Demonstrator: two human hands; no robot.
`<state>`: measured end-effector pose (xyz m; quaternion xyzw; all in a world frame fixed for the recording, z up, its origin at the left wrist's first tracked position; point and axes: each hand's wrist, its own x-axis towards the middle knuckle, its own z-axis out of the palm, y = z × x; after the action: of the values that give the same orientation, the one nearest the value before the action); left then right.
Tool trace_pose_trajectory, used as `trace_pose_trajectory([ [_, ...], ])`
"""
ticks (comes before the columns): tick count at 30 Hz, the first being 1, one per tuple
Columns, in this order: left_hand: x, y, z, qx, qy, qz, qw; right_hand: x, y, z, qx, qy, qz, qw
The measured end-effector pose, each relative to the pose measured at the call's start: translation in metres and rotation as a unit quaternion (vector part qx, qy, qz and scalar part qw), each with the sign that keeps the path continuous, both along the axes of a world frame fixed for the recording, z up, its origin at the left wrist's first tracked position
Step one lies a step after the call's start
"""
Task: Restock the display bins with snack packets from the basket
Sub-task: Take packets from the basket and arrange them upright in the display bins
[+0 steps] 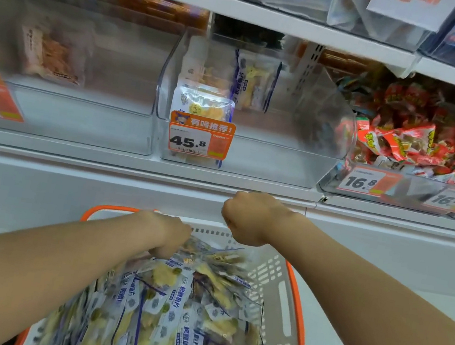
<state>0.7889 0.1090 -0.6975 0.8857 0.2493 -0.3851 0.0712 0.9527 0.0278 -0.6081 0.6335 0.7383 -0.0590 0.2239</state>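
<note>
A white basket with an orange rim (285, 309) sits low in front of me, heaped with blue-and-white snack packets (168, 312). My left hand (171, 238) reaches down into the heap near the far rim, and its curled fingers grip packets there. My right hand (246, 217) hovers above the far rim with its back to me. Its fingers are bent under and hidden, and no packet shows in it. Above, a clear display bin (281, 163) with a 45.8 price tag (200, 138) holds a few matching packets (204, 103) at its left side.
To the left is a clear bin (79, 119) holding one pale packet (54, 55). On the right, a bin is piled with red snack packets (403, 143). A white shelf ledge (132, 163) runs between the bins and the basket. More stocked bins sit on the shelf above.
</note>
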Motion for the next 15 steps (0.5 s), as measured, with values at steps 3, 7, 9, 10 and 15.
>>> trace_pose_trajectory([
  [3,-0.005,0.005,-0.016,-0.039,-0.021,0.024,0.999,-0.003,0.007,-0.005,-0.008,0.011,-0.006,1.0],
  [7,-0.004,0.007,-0.023,-0.097,-0.074,0.04,0.992,-0.008,0.013,-0.011,-0.037,0.011,-0.009,0.999],
  [9,0.0,0.004,-0.025,-0.115,-0.089,0.05,0.988,-0.008,0.015,-0.014,-0.048,0.006,-0.014,0.999],
  [10,0.002,0.001,-0.024,-0.124,-0.087,0.052,0.987,-0.007,0.016,-0.014,-0.052,0.006,-0.015,0.999],
  [15,0.006,-0.004,-0.041,-0.098,-0.053,-0.005,0.994,-0.001,0.018,-0.015,-0.052,0.013,-0.03,0.998],
])
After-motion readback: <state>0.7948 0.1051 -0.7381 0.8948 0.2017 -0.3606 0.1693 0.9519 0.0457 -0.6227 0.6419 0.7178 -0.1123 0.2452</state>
